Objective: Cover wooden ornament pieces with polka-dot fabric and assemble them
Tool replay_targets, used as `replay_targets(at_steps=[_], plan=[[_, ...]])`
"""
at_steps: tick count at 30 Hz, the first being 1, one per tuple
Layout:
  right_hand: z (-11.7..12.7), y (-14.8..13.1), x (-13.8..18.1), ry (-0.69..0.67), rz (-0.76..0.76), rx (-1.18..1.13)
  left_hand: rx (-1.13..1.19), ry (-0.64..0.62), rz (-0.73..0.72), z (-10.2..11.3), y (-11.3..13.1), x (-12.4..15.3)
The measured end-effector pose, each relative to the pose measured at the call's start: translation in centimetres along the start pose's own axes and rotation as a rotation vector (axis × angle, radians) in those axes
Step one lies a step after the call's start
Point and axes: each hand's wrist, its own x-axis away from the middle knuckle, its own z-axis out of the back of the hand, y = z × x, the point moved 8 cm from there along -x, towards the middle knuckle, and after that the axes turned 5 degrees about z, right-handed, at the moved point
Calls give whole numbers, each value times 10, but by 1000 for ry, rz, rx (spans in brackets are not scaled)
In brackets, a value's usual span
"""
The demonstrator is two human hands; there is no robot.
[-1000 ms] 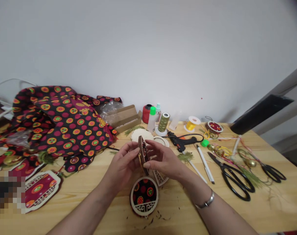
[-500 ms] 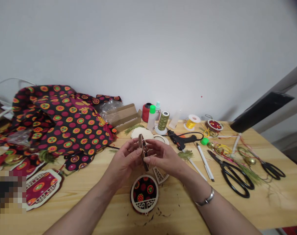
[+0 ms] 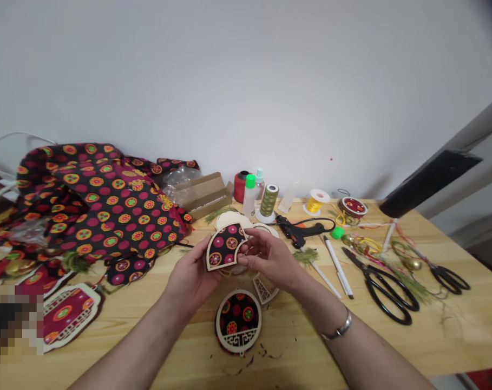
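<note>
A fan-shaped wooden frame [image 3: 227, 246] backed with dark patterned fabric is held up between both hands, its fabric face toward me. My left hand [image 3: 195, 273] grips its left and lower side. The fingers of my right hand [image 3: 270, 260], with a bracelet at the wrist, are closed on its right edge. Just below lies a round fabric-covered ornament [image 3: 240, 320] with a cut-out wooden rim. A small lattice wooden piece [image 3: 265, 288] rests beside it, partly under my right hand. Pale wooden pieces [image 3: 228, 218] lie behind the hands.
Patterned fabric [image 3: 119, 206] is heaped at left, near a lantern-shaped ornament [image 3: 69, 317]. A cardboard box [image 3: 209, 197], glue bottle [image 3: 249, 197], green thread spool [image 3: 269, 200] and glue gun [image 3: 300, 230] stand behind. Right are a white pen [image 3: 339, 268] and black scissors [image 3: 386, 287].
The fan-shaped frame has turned from edge-on to face me, showing its patterned fabric. My right hand has shifted slightly on its edge.
</note>
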Motion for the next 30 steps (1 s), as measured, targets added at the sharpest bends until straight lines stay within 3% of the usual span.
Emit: replay_targets(at_steps=[7,15,22,30], plan=[[0,1,0,4,-10,-4,-1,-17,-13,-2,1,1],[0,-1,0,-1,5,2,-31,57,-70,-6,6,4],[4,0,-2,43,12,1,-83,24,-73,-2,4,3],[4,-12,-1,19,71,-31,-249,-126,-78,-5,-3,2]])
